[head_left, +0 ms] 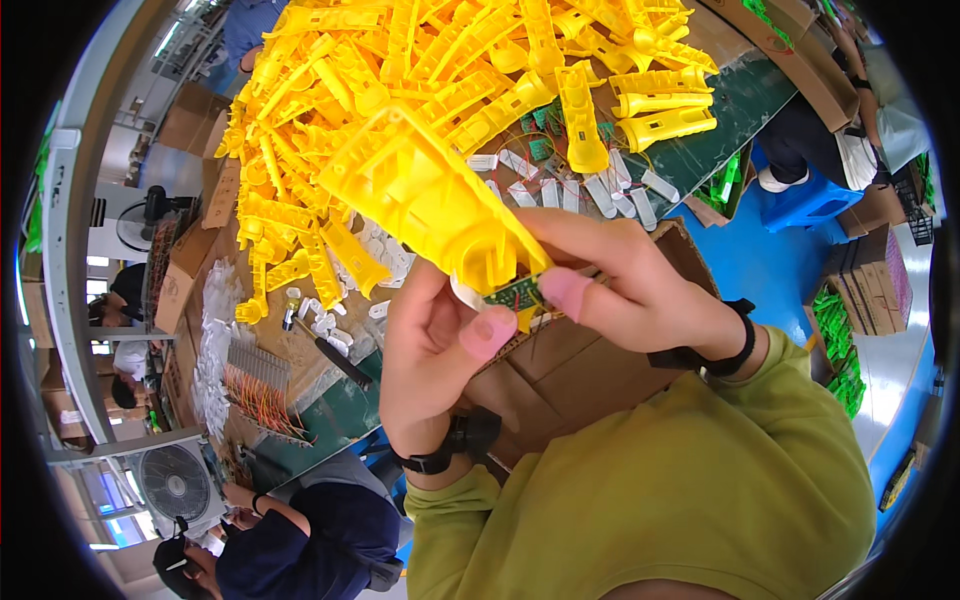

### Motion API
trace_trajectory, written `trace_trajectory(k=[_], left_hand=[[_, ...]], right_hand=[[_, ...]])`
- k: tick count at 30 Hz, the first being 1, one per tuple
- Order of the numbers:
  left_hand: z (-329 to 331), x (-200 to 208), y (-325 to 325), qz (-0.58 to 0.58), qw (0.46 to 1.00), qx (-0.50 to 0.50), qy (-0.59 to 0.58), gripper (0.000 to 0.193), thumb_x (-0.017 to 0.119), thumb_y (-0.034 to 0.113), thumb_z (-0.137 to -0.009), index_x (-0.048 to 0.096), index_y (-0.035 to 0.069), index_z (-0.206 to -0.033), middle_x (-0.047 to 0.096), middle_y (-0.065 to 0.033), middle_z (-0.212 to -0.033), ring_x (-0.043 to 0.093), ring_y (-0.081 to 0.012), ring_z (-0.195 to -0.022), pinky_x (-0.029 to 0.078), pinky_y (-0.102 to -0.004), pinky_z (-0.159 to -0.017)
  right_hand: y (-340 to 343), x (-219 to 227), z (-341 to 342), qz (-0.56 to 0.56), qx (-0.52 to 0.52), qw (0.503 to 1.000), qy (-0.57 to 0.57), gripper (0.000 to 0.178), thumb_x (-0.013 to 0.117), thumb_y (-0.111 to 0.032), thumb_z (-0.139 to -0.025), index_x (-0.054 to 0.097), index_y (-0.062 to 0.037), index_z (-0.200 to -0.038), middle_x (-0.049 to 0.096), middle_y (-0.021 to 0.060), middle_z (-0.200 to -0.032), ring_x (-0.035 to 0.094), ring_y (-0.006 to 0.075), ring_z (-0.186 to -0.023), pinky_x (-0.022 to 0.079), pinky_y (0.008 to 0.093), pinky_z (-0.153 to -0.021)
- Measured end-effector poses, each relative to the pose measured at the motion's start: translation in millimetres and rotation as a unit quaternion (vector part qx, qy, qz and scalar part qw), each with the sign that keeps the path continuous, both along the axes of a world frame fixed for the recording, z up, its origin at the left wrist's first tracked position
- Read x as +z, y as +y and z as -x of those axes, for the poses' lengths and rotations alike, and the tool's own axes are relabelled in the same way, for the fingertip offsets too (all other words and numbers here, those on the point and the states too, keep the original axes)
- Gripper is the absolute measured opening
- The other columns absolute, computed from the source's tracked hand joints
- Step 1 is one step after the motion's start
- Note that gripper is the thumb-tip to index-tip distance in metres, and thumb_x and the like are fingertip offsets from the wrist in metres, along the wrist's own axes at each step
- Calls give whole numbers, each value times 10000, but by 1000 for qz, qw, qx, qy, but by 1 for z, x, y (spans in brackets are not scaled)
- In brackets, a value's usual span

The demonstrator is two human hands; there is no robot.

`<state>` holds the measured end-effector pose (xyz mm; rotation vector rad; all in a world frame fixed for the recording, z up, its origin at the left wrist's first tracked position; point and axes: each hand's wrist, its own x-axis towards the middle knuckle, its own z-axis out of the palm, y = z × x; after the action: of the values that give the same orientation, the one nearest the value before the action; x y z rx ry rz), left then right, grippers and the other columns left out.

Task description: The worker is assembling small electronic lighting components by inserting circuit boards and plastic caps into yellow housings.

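Between both hands I hold a yellow plastic housing half (pixel 425 190), its open, ribbed inside facing up. A small green circuit board (pixel 518 294) with thin red wires sits at the housing's near end. My left hand (pixel 430 345) grips that end from the left, its thumb beside the board. From the right, my right hand (pixel 630 290) closes round the housing, with its thumb pressed at the board's right edge. Part of the board is hidden by the thumbs. Beyond the housing lies a big heap of yellow housing halves (pixel 320 90).
White rectangular parts with wires (pixel 600 195) and green circuit boards (pixel 541 149) lie right of the heap. A black-handled tool (pixel 342 362) and a bundle of orange wires (pixel 262 400) are at left. An open cardboard box (pixel 580 385) stands below my hands. A co-worker (pixel 310 530) sits at lower left.
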<state>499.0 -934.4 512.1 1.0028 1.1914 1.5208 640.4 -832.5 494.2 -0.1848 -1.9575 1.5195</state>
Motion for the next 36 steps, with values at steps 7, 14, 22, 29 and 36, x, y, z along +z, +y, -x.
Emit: trace_trajectory(k=[7, 14, 22, 29, 36], left_hand=[[11, -12, -4, -92, 994, 43, -35, 541, 662, 154, -688, 407, -32, -1128, 498, -100, -1072, 495, -187, -980, 379, -308, -856], [17, -9, -5, -123, 983, 136, 26, 489, 644, 127, -712, 415, -28, -1115, 507, -102, -1055, 511, -180, -951, 394, -292, -835], [7, -15, -6, 7, 946, 160, 281, 304, 625, 148, -741, 506, -10, -971, 590, -99, -850, 577, -158, -790, 446, -266, -725], [-2, -33, -12, 6, 912, 137, 388, 326, 628, 196, -731, 509, 5, -967, 576, -117, -806, 577, -215, -730, 452, -302, -644], [-6, -36, -6, -7, 856, 162, 490, 311, 621, 203, -727, 506, 28, -956, 559, -113, -776, 560, -254, -696, 450, -312, -606]], right_hand=[[3, -2, -3, 241, 126, 962, 19, 443, 471, -225, -844, 336, -35, -1221, 540, 74, -963, 492, 109, -846, 403, 259, -723], [3, 1, -28, 168, 235, 939, -188, 442, 451, -113, -833, 297, -65, -1245, 571, 124, -842, 560, 151, -716, 438, 246, -650], [3, 42, -27, 446, 326, 822, 141, 367, 490, -101, -745, 415, 160, -991, 480, 360, -963, 587, 354, -784, 491, 399, -704], [20, 24, -6, 309, 185, 931, -52, 295, 459, -231, -854, 498, 50, -937, 606, 159, -785, 605, 180, -672, 482, 244, -624], [22, 16, -1, 399, 91, 913, -16, 319, 476, -316, -839, 521, -1, -825, 593, 122, -650, 549, 139, -498, 435, 194, -499]])
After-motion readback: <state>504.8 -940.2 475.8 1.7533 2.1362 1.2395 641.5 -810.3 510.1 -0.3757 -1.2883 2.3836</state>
